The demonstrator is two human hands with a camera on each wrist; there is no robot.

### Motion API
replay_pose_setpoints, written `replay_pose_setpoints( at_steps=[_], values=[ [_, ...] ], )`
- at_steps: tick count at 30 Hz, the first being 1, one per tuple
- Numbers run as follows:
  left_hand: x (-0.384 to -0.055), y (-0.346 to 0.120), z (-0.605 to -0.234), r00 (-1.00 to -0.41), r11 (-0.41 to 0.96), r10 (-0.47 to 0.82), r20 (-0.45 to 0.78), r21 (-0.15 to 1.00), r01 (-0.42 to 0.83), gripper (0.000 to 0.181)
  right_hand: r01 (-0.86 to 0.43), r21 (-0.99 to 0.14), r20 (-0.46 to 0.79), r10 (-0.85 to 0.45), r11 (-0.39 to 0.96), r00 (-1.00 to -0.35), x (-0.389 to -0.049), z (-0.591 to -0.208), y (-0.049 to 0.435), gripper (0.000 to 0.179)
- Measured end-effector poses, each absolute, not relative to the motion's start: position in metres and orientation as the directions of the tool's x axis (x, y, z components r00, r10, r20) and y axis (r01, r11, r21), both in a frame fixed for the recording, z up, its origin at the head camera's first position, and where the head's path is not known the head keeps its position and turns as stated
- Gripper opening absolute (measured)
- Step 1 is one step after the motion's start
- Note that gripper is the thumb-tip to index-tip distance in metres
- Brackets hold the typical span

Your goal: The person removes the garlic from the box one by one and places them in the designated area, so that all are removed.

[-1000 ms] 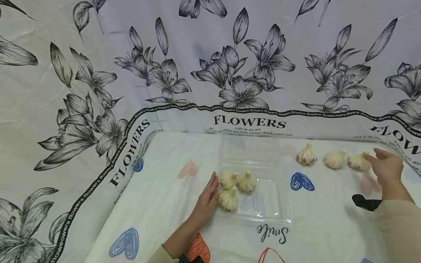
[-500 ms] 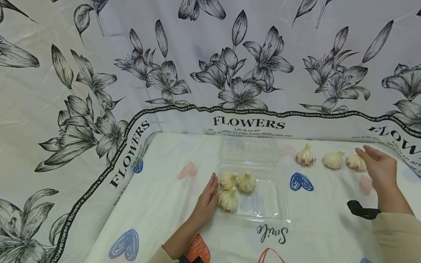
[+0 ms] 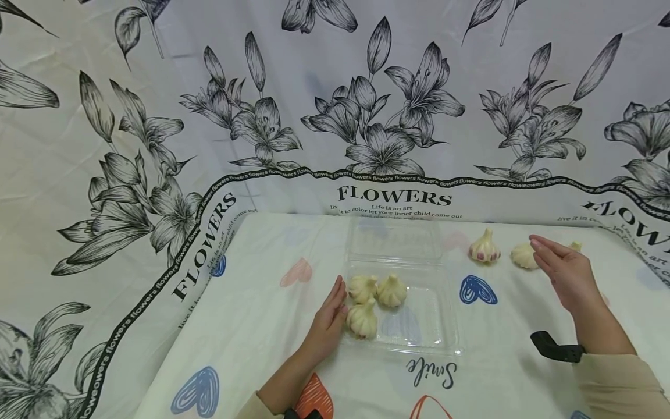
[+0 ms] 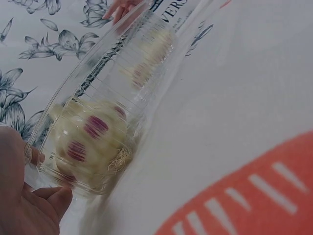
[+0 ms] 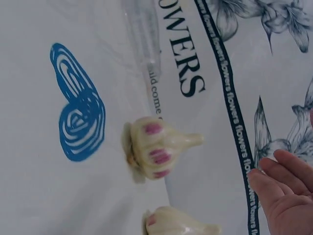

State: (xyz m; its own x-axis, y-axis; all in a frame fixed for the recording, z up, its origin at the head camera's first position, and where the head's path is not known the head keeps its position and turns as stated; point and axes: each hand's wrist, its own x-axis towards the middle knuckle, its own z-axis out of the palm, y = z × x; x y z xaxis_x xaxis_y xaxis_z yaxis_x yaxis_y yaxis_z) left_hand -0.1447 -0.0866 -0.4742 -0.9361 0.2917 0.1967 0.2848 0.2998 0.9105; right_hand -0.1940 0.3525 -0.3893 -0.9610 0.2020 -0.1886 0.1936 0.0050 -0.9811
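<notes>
My left hand (image 3: 325, 326) lies along the left side of a clear plastic box (image 3: 445, 314), its fingers mostly straight and touching the wall; the thumb (image 4: 57, 199) is at the box's near corner in the left wrist view. Inside the box, three garlic bulbs (image 3: 362, 320) sit together at the left. My right hand (image 3: 567, 276) holds nothing, with extended fingers beside a middle garlic bulb (image 3: 523, 256). To its left stands a purple-spotted garlic bulb (image 5: 156, 147). A third bulb (image 3: 576, 246) is mostly hidden behind the right hand.
The box's hinged lid (image 3: 395, 240) lies folded back, away from me. A white cloth (image 3: 262, 326) printed with hearts covers the table. Behind it hangs a flower-printed curtain (image 3: 314, 70).
My right hand has moved left from the far-right garlic bulb, past it to the middle one. The bulbs and my left hand have stayed in place.
</notes>
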Motion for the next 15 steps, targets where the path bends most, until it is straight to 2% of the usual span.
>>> replay_pose_setpoints(
  at_steps=[7,15],
  values=[
    [-0.145,-0.086,-0.473,-0.932,0.290,0.302,0.200,0.912,0.289,0.049,0.207,-0.912,-0.186,0.092,0.353,-0.978,-0.201,-0.390,0.328,0.073],
    [-0.145,-0.086,-0.471,-0.931,0.258,0.310,0.192,0.926,0.276,0.048,0.083,-0.932,-0.115,-0.069,0.353,-0.991,-0.204,-0.387,0.307,0.066]
  ],
)
